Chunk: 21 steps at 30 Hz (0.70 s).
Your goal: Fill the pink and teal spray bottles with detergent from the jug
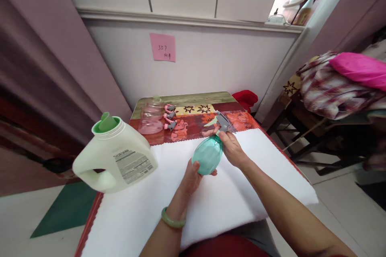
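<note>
A teal round spray bottle (207, 154) hangs tilted above the white cloth (259, 192) at the table's middle. My left hand (191, 176), with a green bangle on the wrist, cups the bottle's base from below, fingers closed round it. My right hand (230, 144) is closed on the bottle's neck and its grey trigger head (222, 122). A large white detergent jug (116, 156) with a green open spout stands at the left, apart from both hands.
Three pink spray bottles (153, 118) with grey and pink trigger heads lie at the table's far left on a red patterned cover (193, 126). A pink note (163, 47) hangs on the wall. Clothes pile on a rack (340, 84) at the right.
</note>
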Each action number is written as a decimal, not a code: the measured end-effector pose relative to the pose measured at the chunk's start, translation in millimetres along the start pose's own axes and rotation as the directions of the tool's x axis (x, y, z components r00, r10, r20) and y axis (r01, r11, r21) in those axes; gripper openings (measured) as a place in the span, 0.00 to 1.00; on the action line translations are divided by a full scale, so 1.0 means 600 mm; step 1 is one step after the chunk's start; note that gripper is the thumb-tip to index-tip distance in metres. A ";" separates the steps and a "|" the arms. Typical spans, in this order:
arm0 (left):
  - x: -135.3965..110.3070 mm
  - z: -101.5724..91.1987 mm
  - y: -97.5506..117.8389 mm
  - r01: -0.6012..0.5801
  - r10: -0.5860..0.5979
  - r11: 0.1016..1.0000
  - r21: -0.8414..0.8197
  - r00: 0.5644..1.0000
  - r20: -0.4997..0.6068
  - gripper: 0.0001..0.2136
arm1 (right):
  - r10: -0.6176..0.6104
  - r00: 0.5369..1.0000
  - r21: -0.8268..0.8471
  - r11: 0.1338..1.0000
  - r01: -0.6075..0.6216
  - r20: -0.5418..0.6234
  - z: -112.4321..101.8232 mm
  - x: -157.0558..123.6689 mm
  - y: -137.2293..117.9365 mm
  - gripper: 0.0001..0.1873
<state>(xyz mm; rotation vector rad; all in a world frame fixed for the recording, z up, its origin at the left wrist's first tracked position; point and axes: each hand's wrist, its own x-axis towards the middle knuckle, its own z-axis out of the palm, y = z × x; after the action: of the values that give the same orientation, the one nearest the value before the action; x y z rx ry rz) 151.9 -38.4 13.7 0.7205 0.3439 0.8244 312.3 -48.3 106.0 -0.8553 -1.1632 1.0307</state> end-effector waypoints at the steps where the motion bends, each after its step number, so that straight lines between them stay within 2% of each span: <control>1: 0.000 0.000 0.002 0.041 -0.041 0.999 -0.002 0.998 0.037 0.39 | 0.002 1.000 -0.011 1.000 -0.001 0.022 -0.001 -0.001 -0.003 0.16; 3: 0.000 -0.002 0.010 0.162 -0.160 0.987 -0.012 0.982 0.102 0.44 | 0.010 0.998 -0.037 0.999 -0.008 0.061 -0.002 -0.003 -0.008 0.18; 6: 0.000 -0.007 0.023 0.360 -0.343 0.930 -0.071 0.921 0.185 0.51 | 0.037 0.995 -0.075 0.997 -0.031 0.090 0.003 -0.006 -0.015 0.20; 7: 0.000 -0.009 0.026 0.396 -0.372 0.914 -0.092 0.906 0.203 0.51 | 0.046 0.995 -0.089 0.995 -0.037 0.093 0.005 -0.007 -0.017 0.20; 9: -0.001 -0.010 0.030 0.403 -0.375 0.909 -0.109 0.902 0.212 0.50 | 0.043 0.994 -0.110 0.993 -0.032 0.097 0.008 -0.008 -0.019 0.21; 12: -0.004 -0.005 0.028 0.331 -0.318 0.942 -0.057 0.933 0.169 0.50 | -0.007 0.995 -0.124 0.992 0.019 0.099 0.012 -0.005 -0.018 0.20; 16: -0.005 0.007 0.018 0.080 -0.089 0.987 0.137 0.994 0.062 0.44 | -0.060 0.998 -0.218 0.974 0.063 0.018 0.013 -0.001 -0.010 0.21; 19: -0.002 0.011 0.009 -0.098 0.106 0.963 0.249 0.994 -0.018 0.35 | -0.076 0.994 -0.271 0.961 0.051 -0.083 0.013 0.001 -0.005 0.22; 21: 0.000 0.009 0.004 -0.202 0.243 0.919 0.339 0.967 -0.082 0.35 | -0.074 0.989 -0.251 0.967 0.040 -0.130 0.017 0.001 -0.003 0.22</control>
<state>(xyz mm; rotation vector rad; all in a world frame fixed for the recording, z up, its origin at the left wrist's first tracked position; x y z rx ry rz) 153.5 -39.4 19.3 1.0369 0.5252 1.0446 302.6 -48.0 109.7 -1.0665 -1.2067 0.7752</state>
